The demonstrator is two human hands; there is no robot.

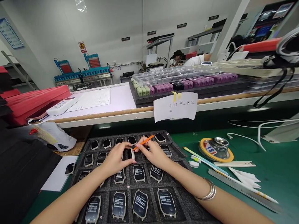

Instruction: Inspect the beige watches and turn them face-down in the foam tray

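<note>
A smartwatch case (132, 154) without a strap is tilted on its side between the fingers of my left hand (117, 158), above a black foam tray (127, 194). My right hand (154, 152) pinches an orange stick-like tool (146, 141), its lower end close to the watch's edge. Whether the tip touches the watch I cannot tell. Rows of similar watches lie in the tray's pockets around both hands; one watch (139, 173) just below shows lines of white text, while another watch (94, 145) at the far left has a dark screen.
Right of the tray, a glass jar (220, 147) sits in a yellow tape roll (230, 155). A toothbrush (196, 158) and a metal ruler (243, 189) lie nearby. A shelf edge (116, 115) with a hanging paper note (175, 107) runs behind. One watch (70, 169) rests on white paper, left.
</note>
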